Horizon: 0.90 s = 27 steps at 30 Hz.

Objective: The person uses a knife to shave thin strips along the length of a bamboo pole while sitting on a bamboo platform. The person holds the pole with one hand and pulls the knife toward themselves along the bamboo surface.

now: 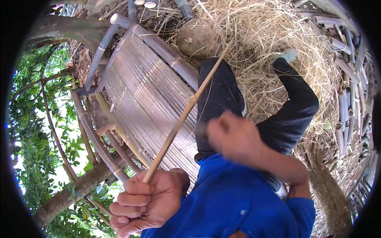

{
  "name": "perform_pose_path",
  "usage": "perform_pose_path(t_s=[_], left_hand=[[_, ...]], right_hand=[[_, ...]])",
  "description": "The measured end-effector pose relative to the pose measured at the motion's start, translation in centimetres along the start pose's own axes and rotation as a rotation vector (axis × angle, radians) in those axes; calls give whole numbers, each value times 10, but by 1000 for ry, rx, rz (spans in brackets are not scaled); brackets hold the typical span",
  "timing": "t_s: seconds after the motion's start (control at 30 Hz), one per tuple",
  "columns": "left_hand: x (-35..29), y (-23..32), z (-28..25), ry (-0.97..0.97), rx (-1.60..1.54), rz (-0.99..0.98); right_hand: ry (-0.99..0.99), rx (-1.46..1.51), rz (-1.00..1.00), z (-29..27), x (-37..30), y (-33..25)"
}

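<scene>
My left hand (149, 200) is closed in a fist around the lower end of a long, thin bamboo strip (174, 129). The strip slants up and away to the right, crossing over my dark-trousered thigh, with a knobby node partway along it. Its far tip reaches the straw. To the right of the strip, in front of my blue shirt, is my right hand (236, 139). Its fingers are curled and smeared by motion. A dark blur shows beside them, but what they hold, if anything, I cannot make out. The hand appears apart from the strip.
A bamboo slatted bench (147, 87) with a pole frame lies under and left of the strip. Loose straw (262, 23) covers the ground ahead, around a rounded stone (198, 39). Cut bamboo poles (345, 95) are stacked at right, near a tree trunk (329, 190).
</scene>
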<state>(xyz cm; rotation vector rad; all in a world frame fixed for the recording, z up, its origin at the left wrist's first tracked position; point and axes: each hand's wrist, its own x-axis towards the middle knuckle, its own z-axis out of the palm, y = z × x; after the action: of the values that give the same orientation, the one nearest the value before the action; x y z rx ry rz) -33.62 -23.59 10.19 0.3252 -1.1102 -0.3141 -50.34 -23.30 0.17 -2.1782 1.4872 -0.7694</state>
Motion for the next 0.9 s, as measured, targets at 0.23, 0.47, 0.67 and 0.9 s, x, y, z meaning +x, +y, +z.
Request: perform_pose_path(t_s=[0.23,0.47,0.67,0.9], left_hand=[[-2,-6,-10,-47,-86,-41],[4,-4,-10,-75,-116,-22],[5,-4,-1,5,24,-20],[2,-11,16,116,54,13]], right_hand=[[-27,28,-123,11,-3,19],[-88,-27,233,47,17,99],[-107,11,371,114,29,211],[-252,-113,719,154,25,333]])
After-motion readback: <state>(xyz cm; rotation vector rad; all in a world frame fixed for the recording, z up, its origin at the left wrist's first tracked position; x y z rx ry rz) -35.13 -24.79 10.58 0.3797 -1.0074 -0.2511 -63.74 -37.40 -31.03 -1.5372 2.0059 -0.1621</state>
